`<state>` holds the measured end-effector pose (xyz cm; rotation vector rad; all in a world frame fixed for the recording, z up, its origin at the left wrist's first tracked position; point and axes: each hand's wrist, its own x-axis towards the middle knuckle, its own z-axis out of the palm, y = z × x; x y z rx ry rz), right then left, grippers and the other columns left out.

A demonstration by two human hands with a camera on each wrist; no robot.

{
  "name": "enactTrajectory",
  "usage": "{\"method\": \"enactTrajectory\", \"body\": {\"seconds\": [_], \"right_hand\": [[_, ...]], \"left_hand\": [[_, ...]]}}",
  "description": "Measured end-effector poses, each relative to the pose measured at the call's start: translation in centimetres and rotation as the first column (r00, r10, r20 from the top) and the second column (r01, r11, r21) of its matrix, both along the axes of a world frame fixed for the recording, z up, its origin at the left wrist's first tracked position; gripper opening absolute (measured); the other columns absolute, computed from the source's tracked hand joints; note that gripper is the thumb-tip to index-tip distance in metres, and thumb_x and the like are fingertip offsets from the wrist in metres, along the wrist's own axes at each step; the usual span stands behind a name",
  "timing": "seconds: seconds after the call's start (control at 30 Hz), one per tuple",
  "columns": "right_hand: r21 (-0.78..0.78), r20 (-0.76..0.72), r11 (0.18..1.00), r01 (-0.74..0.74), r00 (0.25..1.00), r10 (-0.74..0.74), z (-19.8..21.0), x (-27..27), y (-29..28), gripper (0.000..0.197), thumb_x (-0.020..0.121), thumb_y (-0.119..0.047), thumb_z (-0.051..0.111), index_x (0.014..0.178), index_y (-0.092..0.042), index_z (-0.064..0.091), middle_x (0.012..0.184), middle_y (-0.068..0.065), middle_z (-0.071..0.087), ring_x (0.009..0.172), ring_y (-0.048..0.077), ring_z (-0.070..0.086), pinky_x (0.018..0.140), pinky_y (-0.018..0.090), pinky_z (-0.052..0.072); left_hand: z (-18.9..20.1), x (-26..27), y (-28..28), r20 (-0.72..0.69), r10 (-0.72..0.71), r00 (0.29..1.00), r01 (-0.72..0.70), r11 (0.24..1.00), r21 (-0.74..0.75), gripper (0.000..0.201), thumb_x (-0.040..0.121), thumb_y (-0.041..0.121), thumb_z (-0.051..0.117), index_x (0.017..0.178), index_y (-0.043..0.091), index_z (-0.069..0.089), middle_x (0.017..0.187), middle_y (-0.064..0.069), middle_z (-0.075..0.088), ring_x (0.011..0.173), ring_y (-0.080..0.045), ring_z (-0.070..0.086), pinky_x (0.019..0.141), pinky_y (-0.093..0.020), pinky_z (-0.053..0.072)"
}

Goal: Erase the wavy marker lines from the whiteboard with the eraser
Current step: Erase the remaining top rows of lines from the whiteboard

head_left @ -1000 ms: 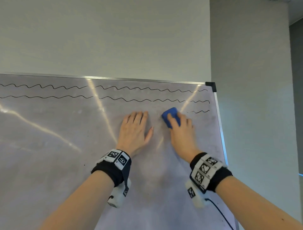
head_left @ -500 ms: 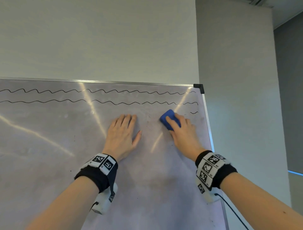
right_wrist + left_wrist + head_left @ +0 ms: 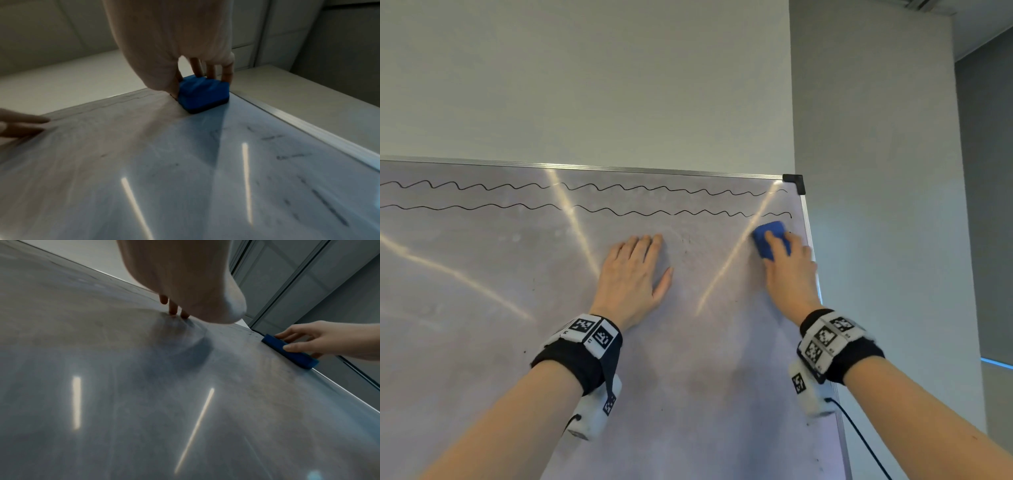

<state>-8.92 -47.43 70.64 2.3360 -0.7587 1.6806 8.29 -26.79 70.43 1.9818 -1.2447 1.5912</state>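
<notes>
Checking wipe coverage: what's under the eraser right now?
The blue eraser, gripped by the right hand, sits flat on the whiteboard by its right edge. Any ink beneath it is covered.

Eraser jammed near whiteboard frame edge at 3 o'clock, little room there. Left hand flat on board blocks 9 o'clock. Bare board toward 6 and 12 o'clock.

Whiteboard: two wavy lines, eraser, left hand flat.
</notes>
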Motion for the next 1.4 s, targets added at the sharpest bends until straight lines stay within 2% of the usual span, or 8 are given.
{"method": "enactTrajectory", "body": {"seconds": [0.13, 0.27, 0.37, 0.53, 0.8, 0.93, 1.13, 1.4], "right_hand": [[0.132, 0.067, 0.990, 0.050, 0.996, -0.059, 1.1, 0.1, 0.6, 0.048, 0.091, -0.011, 0.048, 0.138, -0.016, 0.035, 0.135, 0.017, 0.033, 0.109, 0.038, 0.038, 0.085, 0.045, 0.036], [-0.114, -0.146, 0.992, -0.046, 0.989, 0.029, -0.8, 1.7, 2.1, 0.059, 0.086, -0.005, 0.056, 0.140, -0.018, 0.037, 0.140, 0.017, 0.035, 0.109, 0.039, 0.041, 0.085, 0.046, 0.038], [-0.082, -0.122, 0.996, -0.017, 0.993, 0.007, -0.4, -0.2, -0.2, 0.058, 0.088, -0.007, 0.054, 0.142, -0.019, 0.034, 0.143, 0.016, 0.031, 0.113, 0.039, 0.040, 0.088, 0.047, 0.038], [0.125, 0.017, 0.992, 0.033, 0.999, -0.036, 0.4, -1.3, -0.9, 0.050, 0.094, -0.012, 0.046, 0.141, -0.018, 0.031, 0.140, 0.015, 0.029, 0.111, 0.035, 0.037, 0.087, 0.044, 0.036], [0.108, 0.073, 0.994, 0.004, 0.997, -0.012, 2.8, -1.4, -2.4, 0.045, 0.094, -0.014, 0.048, 0.138, -0.015, 0.037, 0.137, 0.018, 0.033, 0.110, 0.038, 0.038, 0.089, 0.048, 0.035], [0.119, 0.077, 0.993, 0.007, 0.997, -0.016, 6.2, -0.2, -1.8, 0.044, 0.094, -0.016, 0.047, 0.136, -0.015, 0.038, 0.135, 0.018, 0.033, 0.113, 0.039, 0.037, 0.090, 0.049, 0.035], [-0.013, -0.075, 1.000, 0.010, 0.997, -0.011, 0.5, -1.0, -0.7, 0.049, 0.095, -0.017, 0.046, 0.143, -0.018, 0.032, 0.139, 0.015, 0.032, 0.112, 0.036, 0.039, 0.089, 0.046, 0.037], [0.083, 0.044, 0.996, 0.035, 0.998, -0.039, 5.5, 0.7, -0.4, 0.044, 0.094, -0.016, 0.046, 0.136, -0.017, 0.037, 0.133, 0.017, 0.034, 0.109, 0.038, 0.040, 0.087, 0.047, 0.038]], "left_hand": [[-0.1, -0.2, -0.4, -0.005, 0.002, 1.000, -0.002, 1.000, -0.015, 0.063, 0.093, 0.046, 0.031, 0.131, 0.000, 0.052, 0.115, -0.015, 0.061, 0.105, -0.034, 0.057, 0.088, -0.044, 0.043], [0.3, -0.9, -1.1, -0.009, 0.101, 0.995, -0.101, 0.995, 0.005, 0.062, 0.091, 0.045, 0.028, 0.130, 0.001, 0.050, 0.104, -0.016, 0.060, 0.092, -0.035, 0.055, 0.083, -0.045, 0.040], [1.2, -1.5, -1.6, -0.006, 0.140, 0.990, -0.140, 0.990, 0.007, 0.059, 0.090, 0.042, 0.029, 0.126, 0.002, 0.052, 0.093, -0.017, 0.057, 0.080, -0.035, 0.054, 0.078, -0.045, 0.039], [1.0, -1.2, -2.4, -0.019, 0.058, 0.998, -0.057, 0.996, 0.064, 0.064, 0.091, 0.045, 0.025, 0.137, 0.004, 0.043, 0.123, -0.021, 0.048, 0.106, -0.040, 0.046, 0.090, -0.047, 0.042], [1.5, -0.5, -2.2, 0.025, 0.046, 0.999, -0.047, 0.998, 0.046, 0.067, 0.094, 0.049, 0.027, 0.139, 0.002, 0.046, 0.114, -0.019, 0.056, 0.101, -0.039, 0.051, 0.102, -0.050, 0.035], [1.4, -0.3, -2.1, 0.044, 0.039, 0.998, -0.041, 0.998, 0.049, 0.068, 0.095, 0.050, 0.027, 0.138, 0.002, 0.046, 0.114, -0.020, 0.056, 0.101, -0.038, 0.052, 0.099, -0.048, 0.037], [1.4, -0.9, -2.1, 0.023, 0.029, 0.999, -0.030, 0.999, 0.034, 0.069, 0.094, 0.051, 0.024, 0.138, 0.002, 0.046, 0.112, -0.019, 0.057, 0.099, -0.037, 0.053, 0.094, -0.046, 0.039], [1.3, -0.6, -2.2, 0.027, 0.033, 0.999, -0.034, 0.999, 0.032, 0.069, 0.094, 0.052, 0.025, 0.138, 0.004, 0.046, 0.118, -0.019, 0.056, 0.104, -0.038, 0.052, 0.097, -0.046, 0.039]]}}
